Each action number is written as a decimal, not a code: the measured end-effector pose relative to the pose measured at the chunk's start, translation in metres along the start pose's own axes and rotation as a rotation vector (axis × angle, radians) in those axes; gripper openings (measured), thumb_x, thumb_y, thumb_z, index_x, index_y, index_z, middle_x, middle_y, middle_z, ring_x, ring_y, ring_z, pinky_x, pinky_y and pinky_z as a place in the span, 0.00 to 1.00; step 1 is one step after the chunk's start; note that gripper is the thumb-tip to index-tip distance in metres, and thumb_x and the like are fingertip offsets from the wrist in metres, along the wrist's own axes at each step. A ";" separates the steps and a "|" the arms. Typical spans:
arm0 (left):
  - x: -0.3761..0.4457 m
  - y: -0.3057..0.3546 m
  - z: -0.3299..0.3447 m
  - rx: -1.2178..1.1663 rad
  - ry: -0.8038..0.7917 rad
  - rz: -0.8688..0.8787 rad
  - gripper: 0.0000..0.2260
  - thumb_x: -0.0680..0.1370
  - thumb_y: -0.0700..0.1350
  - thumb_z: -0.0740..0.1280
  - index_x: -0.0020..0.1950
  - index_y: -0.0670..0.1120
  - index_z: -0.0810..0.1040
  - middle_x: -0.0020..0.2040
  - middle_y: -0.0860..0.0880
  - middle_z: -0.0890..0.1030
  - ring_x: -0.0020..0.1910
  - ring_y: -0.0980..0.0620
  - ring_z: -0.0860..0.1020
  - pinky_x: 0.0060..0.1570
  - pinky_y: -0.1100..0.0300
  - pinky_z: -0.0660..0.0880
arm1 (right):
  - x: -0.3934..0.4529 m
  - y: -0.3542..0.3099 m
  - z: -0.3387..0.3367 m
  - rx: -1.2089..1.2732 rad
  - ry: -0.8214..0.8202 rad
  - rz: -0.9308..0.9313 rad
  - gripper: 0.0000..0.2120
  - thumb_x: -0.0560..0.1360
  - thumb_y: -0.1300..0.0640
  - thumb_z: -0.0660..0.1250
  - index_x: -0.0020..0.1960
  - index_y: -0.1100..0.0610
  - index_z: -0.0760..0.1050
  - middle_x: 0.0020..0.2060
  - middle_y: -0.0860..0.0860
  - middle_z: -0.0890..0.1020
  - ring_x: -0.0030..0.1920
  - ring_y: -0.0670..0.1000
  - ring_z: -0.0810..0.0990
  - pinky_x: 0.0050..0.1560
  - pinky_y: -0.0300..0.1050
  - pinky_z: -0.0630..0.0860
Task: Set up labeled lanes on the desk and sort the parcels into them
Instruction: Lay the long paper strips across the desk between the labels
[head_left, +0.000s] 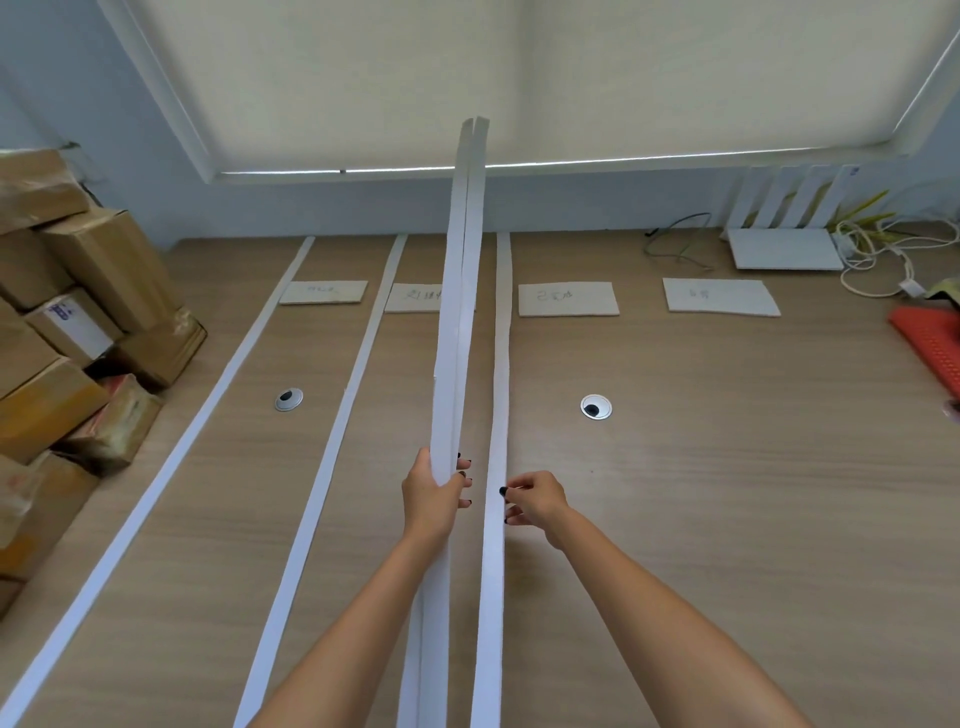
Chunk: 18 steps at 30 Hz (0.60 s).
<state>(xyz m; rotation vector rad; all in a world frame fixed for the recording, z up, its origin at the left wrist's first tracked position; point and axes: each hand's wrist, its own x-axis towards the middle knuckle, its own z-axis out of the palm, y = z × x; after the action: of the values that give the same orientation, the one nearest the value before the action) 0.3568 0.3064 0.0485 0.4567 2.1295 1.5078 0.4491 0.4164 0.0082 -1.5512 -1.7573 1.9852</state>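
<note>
**Q:** What lies on the wooden desk (675, 493), taken from the third strip (498, 415) as the marker?

**A:** Left of it, cardboard parcels (78, 338) are heaped at the desk's edge. Two more white strips lie flat left of it, the first strip (171, 467) and the second strip (332, 415). Four handwritten label cards (568, 299) sit in a row near its far end; the writing is too small to read.

**Q:** And the hands?

**A:** Just left of the third strip, the left hand (434, 496) grips a held bundle of strips (460, 312), fingers curled round it, the bundle rising toward the window blind (519, 78). On the third strip's right edge, the right hand (535, 500) pinches it, thumb and forefinger together, other fingers curled.

**Q:** Smaller items?

**A:** Right of the third strip, a white router (784, 248) with cables stands at the back, and a grommet (596, 406) is set in the desk.
</note>
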 end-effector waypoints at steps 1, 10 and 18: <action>0.000 0.000 0.000 0.001 -0.001 -0.001 0.09 0.75 0.35 0.63 0.52 0.45 0.73 0.47 0.49 0.80 0.43 0.50 0.81 0.33 0.60 0.80 | 0.001 -0.001 0.002 -0.004 0.001 -0.004 0.08 0.76 0.67 0.63 0.54 0.67 0.75 0.41 0.58 0.78 0.31 0.50 0.77 0.32 0.38 0.79; 0.000 0.004 0.000 -0.008 -0.042 0.000 0.09 0.74 0.34 0.64 0.51 0.44 0.73 0.47 0.47 0.81 0.45 0.47 0.80 0.36 0.58 0.80 | 0.005 0.007 0.001 -0.073 0.111 0.008 0.09 0.75 0.64 0.65 0.55 0.65 0.77 0.47 0.59 0.80 0.35 0.52 0.77 0.32 0.39 0.75; -0.013 0.012 0.023 -0.038 -0.078 0.003 0.08 0.73 0.34 0.63 0.50 0.43 0.74 0.46 0.47 0.81 0.42 0.50 0.81 0.34 0.58 0.80 | -0.020 0.004 -0.025 -0.055 -0.048 -0.029 0.11 0.76 0.58 0.64 0.55 0.63 0.77 0.46 0.55 0.80 0.33 0.49 0.78 0.34 0.39 0.75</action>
<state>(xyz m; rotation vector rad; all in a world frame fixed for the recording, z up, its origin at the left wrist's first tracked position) 0.3807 0.3220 0.0563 0.4975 2.0377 1.5055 0.4780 0.4201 0.0218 -1.4962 -1.8568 1.9939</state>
